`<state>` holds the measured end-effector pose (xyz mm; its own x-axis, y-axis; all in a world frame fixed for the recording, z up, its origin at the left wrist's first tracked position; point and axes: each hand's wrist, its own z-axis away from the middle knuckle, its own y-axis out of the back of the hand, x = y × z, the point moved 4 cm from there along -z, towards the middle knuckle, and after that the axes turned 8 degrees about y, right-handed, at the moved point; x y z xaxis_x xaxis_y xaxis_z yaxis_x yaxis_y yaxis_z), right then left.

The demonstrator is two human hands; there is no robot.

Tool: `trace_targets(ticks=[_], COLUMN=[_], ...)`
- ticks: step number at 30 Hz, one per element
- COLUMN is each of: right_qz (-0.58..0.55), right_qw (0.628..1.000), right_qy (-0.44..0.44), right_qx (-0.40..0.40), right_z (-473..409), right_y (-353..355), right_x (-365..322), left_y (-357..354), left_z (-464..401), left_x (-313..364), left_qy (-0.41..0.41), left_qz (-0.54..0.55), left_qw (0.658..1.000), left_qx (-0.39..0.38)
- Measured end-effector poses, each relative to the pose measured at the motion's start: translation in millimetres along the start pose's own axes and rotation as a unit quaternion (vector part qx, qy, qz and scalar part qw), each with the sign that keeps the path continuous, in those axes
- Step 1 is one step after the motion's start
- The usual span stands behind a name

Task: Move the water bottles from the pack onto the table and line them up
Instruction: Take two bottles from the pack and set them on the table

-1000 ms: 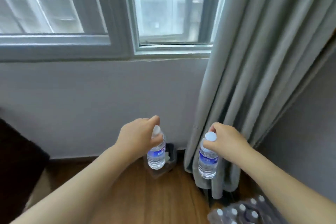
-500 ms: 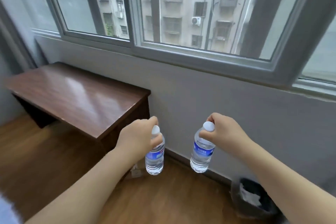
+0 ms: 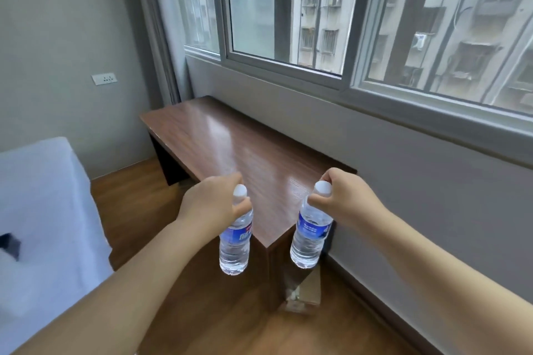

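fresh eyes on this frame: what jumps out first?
Two clear water bottles with blue labels hang in mid-air, each held by the neck just under its white cap: the left bottle in the left hand, the right bottle in the right hand. Beyond them a long brown wooden table runs along the wall under a wide window. A white-covered surface fills the left edge.

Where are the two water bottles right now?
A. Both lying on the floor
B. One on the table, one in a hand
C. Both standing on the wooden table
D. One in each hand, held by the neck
D: the left hand grips the left bottle and the right hand grips the right bottle, both hanging near the table end.
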<state>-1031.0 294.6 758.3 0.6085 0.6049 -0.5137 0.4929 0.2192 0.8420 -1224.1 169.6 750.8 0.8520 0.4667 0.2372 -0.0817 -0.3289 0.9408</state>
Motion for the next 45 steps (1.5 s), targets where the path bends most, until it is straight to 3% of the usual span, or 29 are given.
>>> trace_targets(ticks=[10,23,35,45], right_qz=[0.037,0.063,0.070,0.079], right_qw=[0.999,0.995,0.985,0.976], right_qy=[0.025,-0.073,-0.160,-0.202], right_qx=[-0.027,-0.023,0.003,0.017], right_z=[-172,-294,-329,-333], right_y=[-56,-114,-150,-159], right_x=[4,17,16,24], left_y=[-38,-115,-155,-161], left_z=[-157,-326,-379,-387], left_x=[-50,-64,-74,-89], left_qy=[0.048,-0.036,-0.109,-0.086], left_qz=[0.003,-0.014,-0.011,0.032], left_qw=[0.999,0.994,0.982,0.974], left_qx=[-0.011,-0.104,-0.156,-0.208])
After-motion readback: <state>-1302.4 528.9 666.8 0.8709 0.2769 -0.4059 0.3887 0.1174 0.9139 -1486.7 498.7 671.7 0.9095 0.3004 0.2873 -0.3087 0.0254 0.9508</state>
